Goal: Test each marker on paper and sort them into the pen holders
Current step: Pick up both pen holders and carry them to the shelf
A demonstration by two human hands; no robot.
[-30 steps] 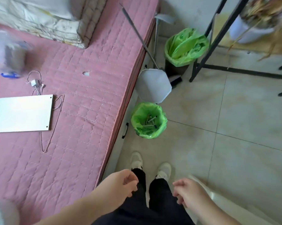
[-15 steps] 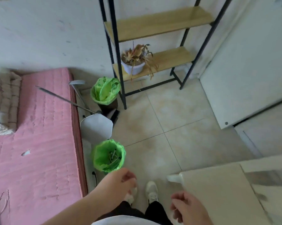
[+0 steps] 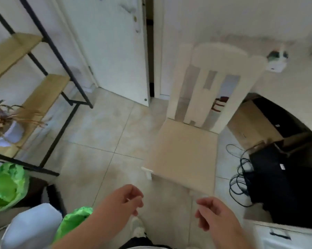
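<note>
Looking down, head view: your two bare hands hang low in the frame over a tiled floor [image 3: 105,133], both empty.
Left hand [image 3: 123,200]: fingers loosely curled toward the palm, not quite closed, gripping nothing — it hovers above a pale shoe [image 3: 138,228].
Right hand [image 3: 215,212]: fingers half-curled and slightly apart, holding nothing, just short of the chair's near edge.
Markers, paper, pen holders: none of them shows in this view, so you cannot tell where they are.
Chair [image 3: 184,155]: cream, seat facing you, slatted back upright beyond it, straight ahead of your right hand.
Door [image 3: 113,51]: white, standing slightly ajar behind the chair.
Shelf [image 3: 42,94]: black frame with wooden boards at the left, carrying a dried plant in a white pot [image 3: 7,130].
Green-lined bins [image 3: 6,186]: two at lower left — one near the shelf foot, one beside your left forearm.
Cables [image 3: 239,177]: black, coiled on the floor right of the chair.
</note>
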